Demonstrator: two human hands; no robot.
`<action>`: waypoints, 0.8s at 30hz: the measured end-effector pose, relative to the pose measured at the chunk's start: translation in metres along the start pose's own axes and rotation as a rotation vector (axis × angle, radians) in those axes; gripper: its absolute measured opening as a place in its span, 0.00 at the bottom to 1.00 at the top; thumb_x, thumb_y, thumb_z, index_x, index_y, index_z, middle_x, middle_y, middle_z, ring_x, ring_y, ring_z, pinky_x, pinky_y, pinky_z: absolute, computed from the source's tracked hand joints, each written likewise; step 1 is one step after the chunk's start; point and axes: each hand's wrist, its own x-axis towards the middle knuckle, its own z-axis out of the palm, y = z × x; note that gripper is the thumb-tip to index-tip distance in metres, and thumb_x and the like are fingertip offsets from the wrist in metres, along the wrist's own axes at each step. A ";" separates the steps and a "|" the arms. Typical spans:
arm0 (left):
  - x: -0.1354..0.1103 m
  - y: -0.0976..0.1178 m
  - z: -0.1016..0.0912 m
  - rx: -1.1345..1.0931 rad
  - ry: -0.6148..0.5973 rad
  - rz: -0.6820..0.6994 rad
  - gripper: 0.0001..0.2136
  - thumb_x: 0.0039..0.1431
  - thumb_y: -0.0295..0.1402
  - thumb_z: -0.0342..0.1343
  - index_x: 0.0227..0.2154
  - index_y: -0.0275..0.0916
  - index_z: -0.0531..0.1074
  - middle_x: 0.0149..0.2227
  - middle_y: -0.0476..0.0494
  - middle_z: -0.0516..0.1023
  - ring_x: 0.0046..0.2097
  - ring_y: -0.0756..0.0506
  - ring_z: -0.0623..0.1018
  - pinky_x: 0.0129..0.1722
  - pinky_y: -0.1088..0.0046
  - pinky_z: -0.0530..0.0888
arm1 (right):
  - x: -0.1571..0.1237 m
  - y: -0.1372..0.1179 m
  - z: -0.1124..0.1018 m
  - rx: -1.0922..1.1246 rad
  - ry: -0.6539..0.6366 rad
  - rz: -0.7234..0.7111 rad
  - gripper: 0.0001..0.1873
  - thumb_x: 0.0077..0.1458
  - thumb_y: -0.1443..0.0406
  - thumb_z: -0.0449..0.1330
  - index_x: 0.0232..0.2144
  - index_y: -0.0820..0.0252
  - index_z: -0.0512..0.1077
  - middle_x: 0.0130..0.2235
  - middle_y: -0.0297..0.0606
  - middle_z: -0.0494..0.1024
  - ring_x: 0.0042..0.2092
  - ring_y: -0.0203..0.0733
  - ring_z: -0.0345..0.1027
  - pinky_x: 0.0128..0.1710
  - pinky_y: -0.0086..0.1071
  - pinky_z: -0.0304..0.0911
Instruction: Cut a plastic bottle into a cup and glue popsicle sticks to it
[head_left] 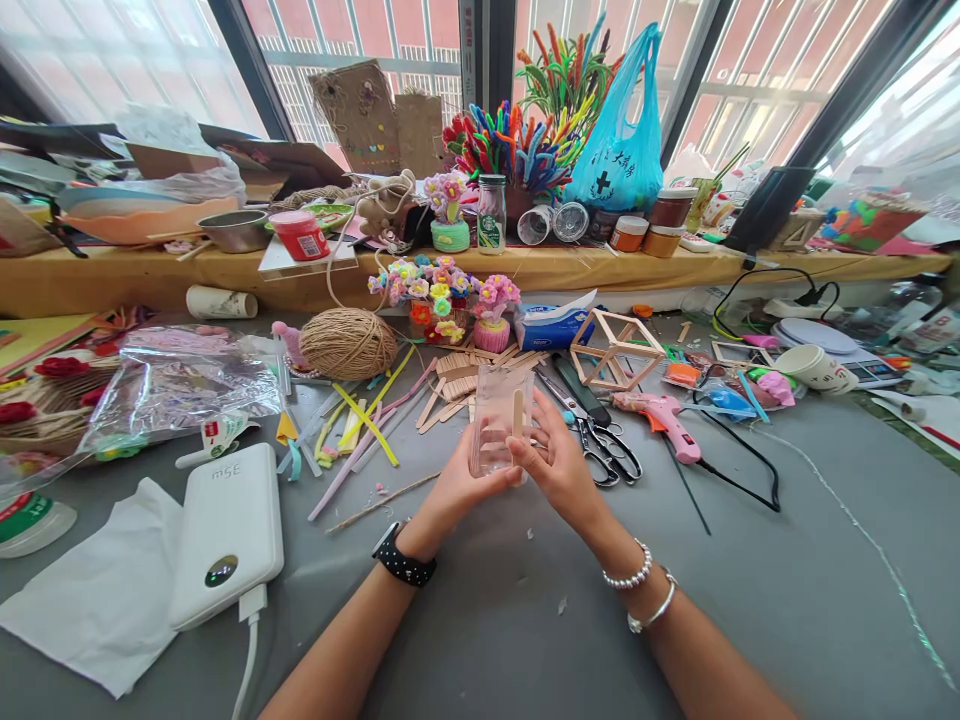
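In the middle of the head view I hold up a clear plastic box (pixel 491 415). My left hand (pixel 454 488) is closed around its left side and lower edge. My right hand (pixel 559 465) presses a wooden craft stick (pixel 517 412) upright against the box's front right, thumb on its lower end. Behind the box lies a pile of craft sticks (pixel 459 375). Black-handled scissors (pixel 607 450) rest just right of my right hand, with a pink glue gun (pixel 667 420) beyond them. A wooden stick frame (pixel 619 350) stands farther back.
A twine ball (pixel 349 343) and cut straws (pixel 375 425) lie to the left. Nearer, a white power bank (pixel 226 535) sits on a tissue (pixel 97 590). Crochet flowers (pixel 427 285) and a tissue pack (pixel 553 325) stand at the back. The glue gun's black cord (pixel 750 490) loops rightward.
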 end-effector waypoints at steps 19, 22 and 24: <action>0.001 -0.006 0.000 -0.103 0.050 -0.001 0.32 0.39 0.37 0.63 0.49 0.42 0.58 0.46 0.38 0.69 0.44 0.39 0.72 0.40 0.63 0.68 | 0.001 0.004 0.002 0.073 0.016 0.013 0.37 0.48 0.54 0.57 0.57 0.55 0.51 0.57 0.44 0.59 0.51 0.48 0.62 0.45 0.40 0.64; 0.000 -0.006 0.002 -0.108 0.077 -0.014 0.34 0.39 0.36 0.63 0.51 0.43 0.55 0.47 0.38 0.68 0.44 0.39 0.72 0.40 0.64 0.69 | 0.000 0.003 0.004 0.056 0.024 0.003 0.36 0.49 0.54 0.57 0.57 0.56 0.51 0.57 0.45 0.59 0.50 0.47 0.63 0.46 0.39 0.63; -0.001 -0.005 0.002 -0.119 0.085 -0.016 0.35 0.39 0.35 0.64 0.52 0.43 0.54 0.47 0.38 0.68 0.45 0.39 0.72 0.41 0.63 0.69 | -0.001 0.003 0.004 0.048 0.023 0.002 0.36 0.49 0.54 0.56 0.57 0.56 0.51 0.57 0.45 0.59 0.50 0.46 0.63 0.46 0.39 0.63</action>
